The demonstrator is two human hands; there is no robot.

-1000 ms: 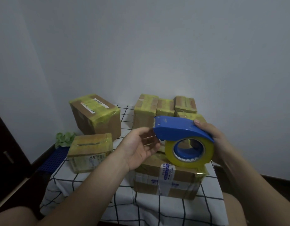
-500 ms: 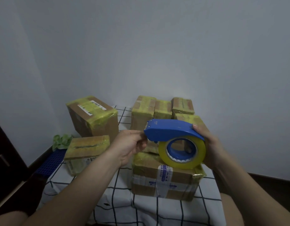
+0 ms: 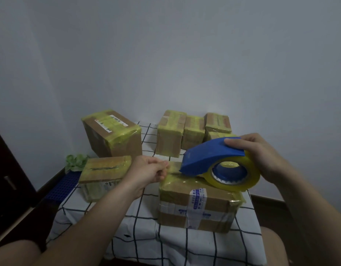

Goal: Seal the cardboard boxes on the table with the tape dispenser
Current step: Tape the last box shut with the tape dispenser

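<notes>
My right hand point(image 3: 261, 156) grips a blue tape dispenser point(image 3: 210, 154) that carries a roll of yellowish clear tape point(image 3: 252, 175). The roll rests on top of the nearest cardboard box point(image 3: 196, 206), which has a blue-printed label strip on its front. My left hand point(image 3: 148, 169) pinches the free end of the tape just left of the dispenser's nose, over the box's left top edge. A short stretch of tape runs between my fingers and the dispenser.
Several taped boxes stand on the checked tablecloth point(image 3: 139, 244): a large one point(image 3: 112, 133) at back left, a flat one point(image 3: 104, 173) in front of it, a cluster point(image 3: 192, 131) at the back. Green leaves point(image 3: 75, 162) and a blue crate point(image 3: 64, 187) lie left, by a dark cabinet point(image 3: 10, 179).
The dispenser came down from mid-air onto the nearest box. My left hand closed from an open palm to a pinch on the tape end and drew it leftwards.
</notes>
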